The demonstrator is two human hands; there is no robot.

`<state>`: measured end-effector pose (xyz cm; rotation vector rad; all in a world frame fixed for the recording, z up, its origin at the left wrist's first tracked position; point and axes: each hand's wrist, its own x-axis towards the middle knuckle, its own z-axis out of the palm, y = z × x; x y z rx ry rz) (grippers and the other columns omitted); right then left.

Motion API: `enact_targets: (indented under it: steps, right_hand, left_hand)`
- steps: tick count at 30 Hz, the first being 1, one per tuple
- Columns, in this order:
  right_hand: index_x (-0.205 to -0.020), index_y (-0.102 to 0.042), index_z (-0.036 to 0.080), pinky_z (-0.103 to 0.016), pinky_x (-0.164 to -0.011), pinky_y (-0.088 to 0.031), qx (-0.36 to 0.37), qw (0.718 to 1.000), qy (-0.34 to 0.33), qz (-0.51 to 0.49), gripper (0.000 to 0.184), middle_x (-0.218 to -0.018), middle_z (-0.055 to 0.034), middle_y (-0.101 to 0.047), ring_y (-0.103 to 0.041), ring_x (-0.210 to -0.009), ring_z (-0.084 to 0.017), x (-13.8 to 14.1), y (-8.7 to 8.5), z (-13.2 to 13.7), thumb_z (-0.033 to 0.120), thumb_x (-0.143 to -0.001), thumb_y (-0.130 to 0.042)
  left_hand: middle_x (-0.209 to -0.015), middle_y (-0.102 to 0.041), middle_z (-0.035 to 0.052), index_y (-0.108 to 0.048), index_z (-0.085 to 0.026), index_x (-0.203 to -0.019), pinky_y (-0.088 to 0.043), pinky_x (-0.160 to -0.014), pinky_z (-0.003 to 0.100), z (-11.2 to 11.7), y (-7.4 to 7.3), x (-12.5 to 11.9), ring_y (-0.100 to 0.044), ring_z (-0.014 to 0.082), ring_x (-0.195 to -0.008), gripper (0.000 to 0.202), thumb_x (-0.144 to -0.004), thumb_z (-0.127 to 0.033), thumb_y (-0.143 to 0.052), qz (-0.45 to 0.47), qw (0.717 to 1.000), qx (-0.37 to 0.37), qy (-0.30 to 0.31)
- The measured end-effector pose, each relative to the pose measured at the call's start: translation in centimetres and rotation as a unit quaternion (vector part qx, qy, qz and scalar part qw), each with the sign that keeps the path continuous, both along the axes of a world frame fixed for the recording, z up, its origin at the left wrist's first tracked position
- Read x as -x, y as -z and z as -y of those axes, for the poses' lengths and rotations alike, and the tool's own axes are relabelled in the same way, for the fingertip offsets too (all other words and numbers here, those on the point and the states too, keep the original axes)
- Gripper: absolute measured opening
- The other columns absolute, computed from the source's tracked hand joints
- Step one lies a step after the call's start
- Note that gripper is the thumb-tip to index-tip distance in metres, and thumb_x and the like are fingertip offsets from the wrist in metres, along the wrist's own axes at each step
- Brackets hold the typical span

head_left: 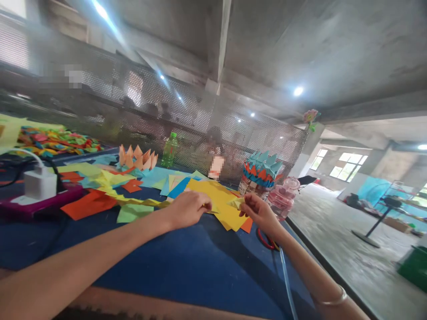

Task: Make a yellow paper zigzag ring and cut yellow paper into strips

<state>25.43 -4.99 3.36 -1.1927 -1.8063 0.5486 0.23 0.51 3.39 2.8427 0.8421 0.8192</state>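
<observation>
My left hand (190,209) is closed with the fingertips together over the table. A folded yellow paper chain (128,195) runs from the left to behind this hand, and a yellow bit shows at its fingertips. My right hand (258,211) pinches a small folded yellow paper piece (235,203) between thumb and fingers. Beneath and between both hands lie yellow paper sheets (230,218), fanned over an orange one. Much of what the left hand grips is hidden by its own fingers.
On the blue table (187,271) stand an orange paper lotus (137,160), a green bottle (170,151), a blue-orange folded paper piece (262,171) and a pink jar (283,200). A white charger (40,182) sits on a purple power strip (40,202). Perforated metal panels rise behind.
</observation>
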Motion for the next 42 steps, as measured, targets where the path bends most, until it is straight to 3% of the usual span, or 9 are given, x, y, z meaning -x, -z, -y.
enact_targets:
  steps: [3,6,9,14,26,42]
  right_hand:
    - [-0.087,-0.050,0.019,-0.026,-0.060,-0.047,-0.005,0.999,-0.004,-0.041,0.030,-0.072,0.0005,-0.058,-0.062,-0.063,-0.013,0.4,0.7,-0.6,0.047,-0.081,-0.060]
    - [-0.084,-0.051,0.019,-0.026,-0.060,-0.048,-0.011,0.996,-0.020,-0.088,0.031,-0.072,0.0013,-0.058,-0.061,-0.062,-0.013,0.8,1.8,-1.2,0.047,-0.078,-0.063]
    - [-0.084,-0.051,0.019,-0.026,-0.062,-0.048,-0.014,0.993,-0.040,-0.109,0.030,-0.071,0.0020,-0.058,-0.060,-0.062,-0.012,0.7,2.9,-1.2,0.045,-0.078,-0.065]
    - [-0.086,-0.054,0.019,-0.027,-0.065,-0.049,-0.002,0.996,-0.027,-0.085,0.023,-0.074,0.0001,-0.062,-0.062,-0.068,-0.014,0.5,4.0,-0.4,0.038,-0.081,-0.064]
    - [-0.087,-0.056,0.018,-0.027,-0.063,-0.049,0.002,0.999,0.018,-0.032,0.022,-0.073,-0.0012,-0.066,-0.064,-0.068,-0.016,1.5,3.7,0.9,0.037,-0.079,-0.064]
    - [-0.077,-0.058,0.019,-0.024,-0.059,-0.043,-0.017,1.000,0.013,0.016,0.021,-0.067,0.0006,-0.060,-0.054,-0.062,-0.013,1.6,4.1,1.0,0.039,-0.083,-0.058]
  left_hand:
    - [-0.080,-0.072,0.0023,-0.071,-0.019,-0.083,-0.042,-0.068,0.026,-0.4,-1.4,-1.1,-0.063,0.0166,-0.074,0.018,-0.077,-0.015,-0.055,-0.008,0.999,0.051,-0.001]
    - [-0.076,-0.072,0.0012,-0.072,-0.019,-0.082,-0.040,-0.062,0.024,-0.7,-1.9,-1.7,-0.061,0.0140,-0.066,0.015,-0.074,-0.021,-0.060,-0.012,0.994,0.110,0.004]
    - [-0.072,-0.071,0.0011,-0.072,-0.018,-0.079,-0.039,-0.060,0.023,-0.5,-1.5,-1.8,-0.060,0.0135,-0.064,0.014,-0.074,-0.025,-0.060,-0.012,0.992,0.125,-0.009]
    - [-0.070,-0.069,0.0016,-0.071,-0.018,-0.074,-0.041,-0.065,0.025,0.4,-0.5,-1.8,-0.060,0.0139,-0.066,0.014,-0.074,-0.019,-0.056,-0.012,0.996,0.089,-0.005]
    - [-0.070,-0.069,0.0018,-0.069,-0.018,-0.073,-0.039,-0.063,0.026,1.6,-0.8,-2.0,-0.060,0.0141,-0.065,0.014,-0.075,-0.019,-0.055,-0.015,0.996,0.082,-0.016]
    - [-0.075,-0.071,0.0046,-0.069,-0.016,-0.076,-0.041,-0.064,0.028,1.9,-0.7,-2.1,-0.061,0.0159,-0.069,0.016,-0.075,-0.020,-0.054,-0.006,0.997,0.070,-0.011]
